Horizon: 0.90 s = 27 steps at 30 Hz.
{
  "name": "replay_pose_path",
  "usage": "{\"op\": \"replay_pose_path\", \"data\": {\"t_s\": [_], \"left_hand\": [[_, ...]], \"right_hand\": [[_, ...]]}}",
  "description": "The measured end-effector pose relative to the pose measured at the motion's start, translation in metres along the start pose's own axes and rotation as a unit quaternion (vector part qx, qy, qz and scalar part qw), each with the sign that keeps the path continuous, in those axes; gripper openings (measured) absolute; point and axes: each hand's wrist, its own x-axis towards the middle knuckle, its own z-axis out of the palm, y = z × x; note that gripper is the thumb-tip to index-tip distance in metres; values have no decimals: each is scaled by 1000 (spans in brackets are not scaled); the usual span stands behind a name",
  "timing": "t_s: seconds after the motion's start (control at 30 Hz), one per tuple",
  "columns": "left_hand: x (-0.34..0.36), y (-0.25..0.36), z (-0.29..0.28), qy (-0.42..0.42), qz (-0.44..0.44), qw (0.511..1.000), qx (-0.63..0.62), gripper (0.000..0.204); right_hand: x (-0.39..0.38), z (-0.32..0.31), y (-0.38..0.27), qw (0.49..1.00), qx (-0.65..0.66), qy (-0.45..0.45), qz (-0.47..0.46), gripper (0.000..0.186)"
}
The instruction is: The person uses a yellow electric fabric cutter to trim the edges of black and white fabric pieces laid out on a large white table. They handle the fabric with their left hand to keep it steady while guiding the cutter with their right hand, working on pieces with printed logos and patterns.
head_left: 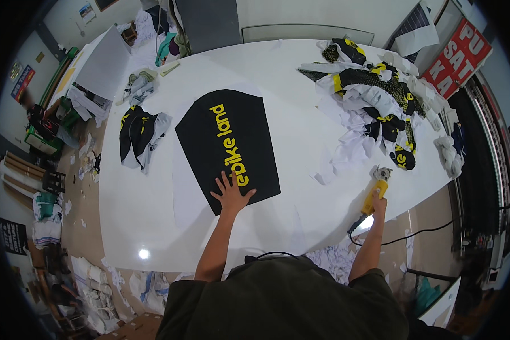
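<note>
My left hand (231, 197) lies spread on the lower part of a black fabric panel (204, 136) with large yellow lettering, which rests on thin white sheets (184, 207) on a white table (277, 238). At the table's right side, my right hand (378, 204) grips the body of a yellow electric cutter (381, 186), its metal head pointing away from me and its black cord trailing toward the lower right. The cutter is apart from the panel.
Black, yellow and white fabric offcuts (402, 96) pile at back right; a smaller bundle (136, 136) lies left. Beyond the table's left side a person (42, 122) sits beside scrap-strewn floor. A long machine (479, 192) stands right, white sacks (90, 286) lower left.
</note>
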Motion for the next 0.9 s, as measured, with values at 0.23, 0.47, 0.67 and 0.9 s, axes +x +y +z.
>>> {"op": "replay_pose_path", "data": {"t_s": [0.23, 0.47, 0.67, 0.9], "left_hand": [[-40, -66, 3, -68, -11, 998, -16, 147], [-107, -147, -17, -143, -132, 975, 105, 147], [-73, -53, 13, -70, -85, 994, -8, 134], [-104, -108, 8, -91, -117, 989, 8, 156]], "right_hand": [[-20, -22, -2, 977, 177, -110, 38, 56], [-145, -11, -27, 932, 249, -261, 30, 41], [-197, 54, -75, 915, 17, -401, 33, 48], [-245, 103, -105, 860, -283, -361, -222, 66]]}}
